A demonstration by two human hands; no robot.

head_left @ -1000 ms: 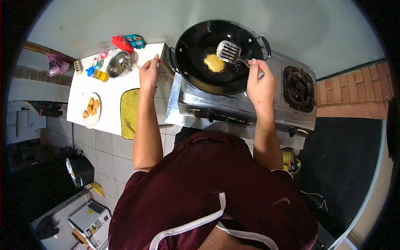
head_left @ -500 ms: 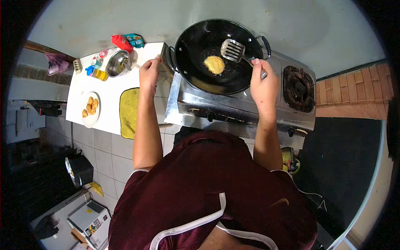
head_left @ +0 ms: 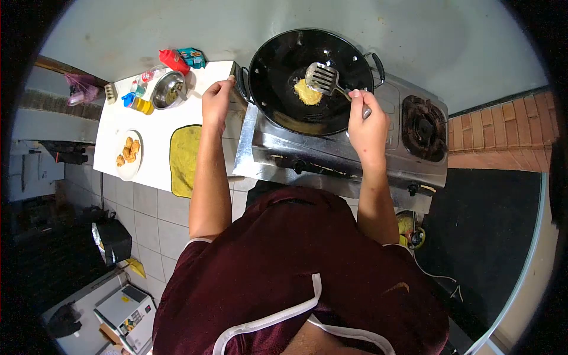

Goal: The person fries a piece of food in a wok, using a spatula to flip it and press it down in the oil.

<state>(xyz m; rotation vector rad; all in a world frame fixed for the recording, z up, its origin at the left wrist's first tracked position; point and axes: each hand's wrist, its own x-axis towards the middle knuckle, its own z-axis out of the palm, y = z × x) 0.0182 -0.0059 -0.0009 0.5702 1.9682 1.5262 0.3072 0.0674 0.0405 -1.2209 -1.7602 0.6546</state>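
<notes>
A slotted metal spatula [head_left: 322,78] is in my right hand [head_left: 370,121], whose fingers are wrapped round its handle. The blade overlaps the upper right edge of a yellow battered piece of food [head_left: 307,93] frying in the black wok [head_left: 275,109]. My left hand [head_left: 215,105] is closed, thumb against forefinger, right beside the wok's left loop handle [head_left: 242,86]; I cannot tell what is in it.
The wok sits on the left of a steel gas stove [head_left: 331,157], with a second burner [head_left: 423,127] to its right. A white table [head_left: 157,127] at left bears a plate [head_left: 127,173] of fried pieces, a steel bowl [head_left: 161,97], a yellow cloth [head_left: 183,160] and bottles.
My right hand has brought the spatula left and down, onto the food's upper edge. The food has shifted slightly right. My left hand has edged a little right, closer to the wok's handle.
</notes>
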